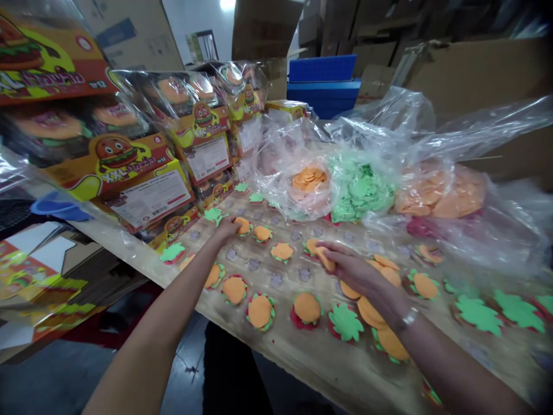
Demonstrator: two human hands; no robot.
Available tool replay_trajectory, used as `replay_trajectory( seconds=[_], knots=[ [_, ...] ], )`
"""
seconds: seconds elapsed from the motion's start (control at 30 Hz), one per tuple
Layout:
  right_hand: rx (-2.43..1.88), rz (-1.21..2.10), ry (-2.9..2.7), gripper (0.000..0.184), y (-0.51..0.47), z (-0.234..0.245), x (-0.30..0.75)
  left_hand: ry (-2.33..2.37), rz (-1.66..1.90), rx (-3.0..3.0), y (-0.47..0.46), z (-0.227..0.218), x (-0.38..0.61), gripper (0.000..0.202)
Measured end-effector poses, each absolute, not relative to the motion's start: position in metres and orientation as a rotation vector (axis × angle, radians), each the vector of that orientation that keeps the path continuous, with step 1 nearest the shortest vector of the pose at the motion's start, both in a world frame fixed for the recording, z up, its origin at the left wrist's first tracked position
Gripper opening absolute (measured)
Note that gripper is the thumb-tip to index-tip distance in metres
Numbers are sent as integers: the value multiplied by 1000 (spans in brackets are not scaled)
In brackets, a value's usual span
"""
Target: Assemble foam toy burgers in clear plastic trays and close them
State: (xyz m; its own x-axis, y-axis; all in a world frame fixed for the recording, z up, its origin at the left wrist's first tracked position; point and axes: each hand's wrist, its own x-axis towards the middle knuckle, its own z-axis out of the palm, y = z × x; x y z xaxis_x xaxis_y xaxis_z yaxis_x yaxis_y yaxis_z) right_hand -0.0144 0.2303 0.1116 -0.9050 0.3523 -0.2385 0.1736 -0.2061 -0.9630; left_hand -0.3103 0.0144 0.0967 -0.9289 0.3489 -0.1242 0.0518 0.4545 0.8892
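Observation:
A wooden table (302, 357) carries rows of small felt stacks: red bases, green leaf shapes and orange discs. My left hand (225, 229) reaches far across and presses its fingertips on an orange disc (243, 225) in the back row. My right hand (352, 270) hovers over the middle of the table, fingers pinched on an orange disc (325, 259). More orange discs (371, 314) lie under and beside that hand. Green leaf shapes (345, 323) without discs sit near the front, and others (477, 314) lie to the right.
Clear plastic bags at the back hold orange discs (309, 178), green leaves (360, 190) and more orange pieces (449, 196). Packaged burger toy boxes (142, 173) are stacked on the left. Cardboard cartons (475, 69) and blue crates (324, 80) stand behind.

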Motion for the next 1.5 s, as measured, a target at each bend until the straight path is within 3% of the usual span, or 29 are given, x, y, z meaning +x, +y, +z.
replay_trajectory(
  seconds=[0.13,0.27,0.37,0.57,0.83,0.93,1.13,1.33,1.5],
  knots=[
    [-362,2260,-2146,27,191,112,-124,2567,1283,512,20,83,-320,14],
    [-274,1603,-2579,23,208,111,-211,2754,1187,660,15,83,-318,28],
    [-411,1336,-2587,23,264,116,-238,2835,1226,773,14,90,-315,36],
    [-479,1189,-2467,26,342,131,-230,2347,1475,714,74,100,-304,15],
    [68,1414,-2413,26,278,122,-168,1630,1595,618,186,119,-290,9],
    [67,1419,-2563,26,274,111,-160,1481,1747,557,210,138,-299,11],
    [-406,1145,-2673,33,297,84,-204,1264,1948,527,245,177,-314,14],
    [-383,977,-2707,33,292,67,-210,1265,1953,517,237,176,-309,20],
    [-331,389,-2851,33,279,85,-195,1538,1893,481,217,166,-300,22]
  ],
)
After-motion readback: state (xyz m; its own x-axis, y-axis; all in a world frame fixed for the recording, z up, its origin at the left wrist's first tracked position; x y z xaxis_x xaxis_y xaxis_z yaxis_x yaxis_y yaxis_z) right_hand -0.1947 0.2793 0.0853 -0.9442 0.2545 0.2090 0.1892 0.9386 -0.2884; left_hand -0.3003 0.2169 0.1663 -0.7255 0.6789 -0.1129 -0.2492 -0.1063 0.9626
